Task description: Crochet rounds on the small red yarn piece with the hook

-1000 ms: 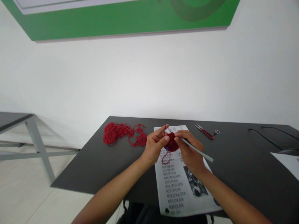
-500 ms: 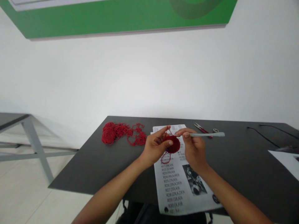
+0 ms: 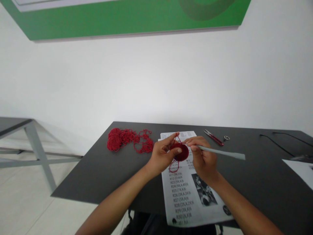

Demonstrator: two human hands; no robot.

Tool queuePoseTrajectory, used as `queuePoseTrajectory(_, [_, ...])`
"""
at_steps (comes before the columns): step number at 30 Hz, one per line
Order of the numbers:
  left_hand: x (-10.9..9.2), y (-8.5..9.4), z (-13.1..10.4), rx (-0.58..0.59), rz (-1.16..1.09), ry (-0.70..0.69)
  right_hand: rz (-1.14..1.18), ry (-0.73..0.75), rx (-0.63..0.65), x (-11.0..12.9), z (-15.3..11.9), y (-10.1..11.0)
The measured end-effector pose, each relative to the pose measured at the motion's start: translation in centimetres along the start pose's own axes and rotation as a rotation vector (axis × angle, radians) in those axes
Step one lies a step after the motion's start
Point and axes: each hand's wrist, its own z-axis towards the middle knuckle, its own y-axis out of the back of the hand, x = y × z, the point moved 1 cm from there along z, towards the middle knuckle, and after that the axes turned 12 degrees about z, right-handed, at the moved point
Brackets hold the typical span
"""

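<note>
My left hand (image 3: 164, 152) pinches a small round piece of dark red crochet (image 3: 181, 152) between thumb and fingers, and a strand of red yarn (image 3: 176, 139) runs over its raised index finger. Closed around a crochet hook (image 3: 223, 153) with a pale grey handle is my right hand (image 3: 202, 157). The hook's tip meets the top edge of the crochet, where the fingers partly hide it. A loose loop of yarn hangs under the piece. Both hands are above a printed pattern sheet (image 3: 181, 195) with rows of text and a photo.
Left of the hands, a red yarn ball (image 3: 113, 139) lies with tangled yarn (image 3: 144, 143) on the dark table (image 3: 117, 176). Red thread snips (image 3: 214, 137) and a small metal ring (image 3: 226, 138) lie behind my right hand. Glasses (image 3: 281, 143) and white paper (image 3: 299, 171) are at the right.
The hook's handle end has swung downward and to the right, so the hook now slants. My right hand has turned slightly with it. My left hand and the crochet piece stay nearly in place.
</note>
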Motion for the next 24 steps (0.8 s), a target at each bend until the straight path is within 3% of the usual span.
queuePoseTrajectory(4, [-0.4,0.4,-0.1,-0.048,0.251,-0.132,-0.13,0.078,0.097,-0.3,-0.2,0.2])
queuePoseTrajectory(7, [-0.8,0.4,-0.2,-0.082,0.314,-0.166,-0.283,0.208,0.208,-0.4,-0.2,0.3])
queuePoseTrajectory(11, [-0.4,-0.3,-0.2,-0.101,-0.005,0.027,-0.462,0.355,0.326,-0.3,0.1,0.5])
queuePoseTrajectory(14, [0.1,-1.1,-0.1,-0.038,-0.344,0.236,-0.515,0.407,0.344,-0.1,0.3,0.7])
queuePoseTrajectory(16, [0.2,-1.3,-0.1,-0.042,-0.413,0.278,-0.549,0.434,0.334,-0.1,0.3,0.6])
queuePoseTrajectory(20, [0.0,-0.9,-0.1,-0.094,-0.207,0.131,-0.493,0.381,0.282,-0.2,-0.1,0.1])
queuePoseTrajectory(24, [0.1,0.0,-0.3,-0.119,0.06,-0.023,-0.194,0.121,0.126,0.2,0.2,-0.3])
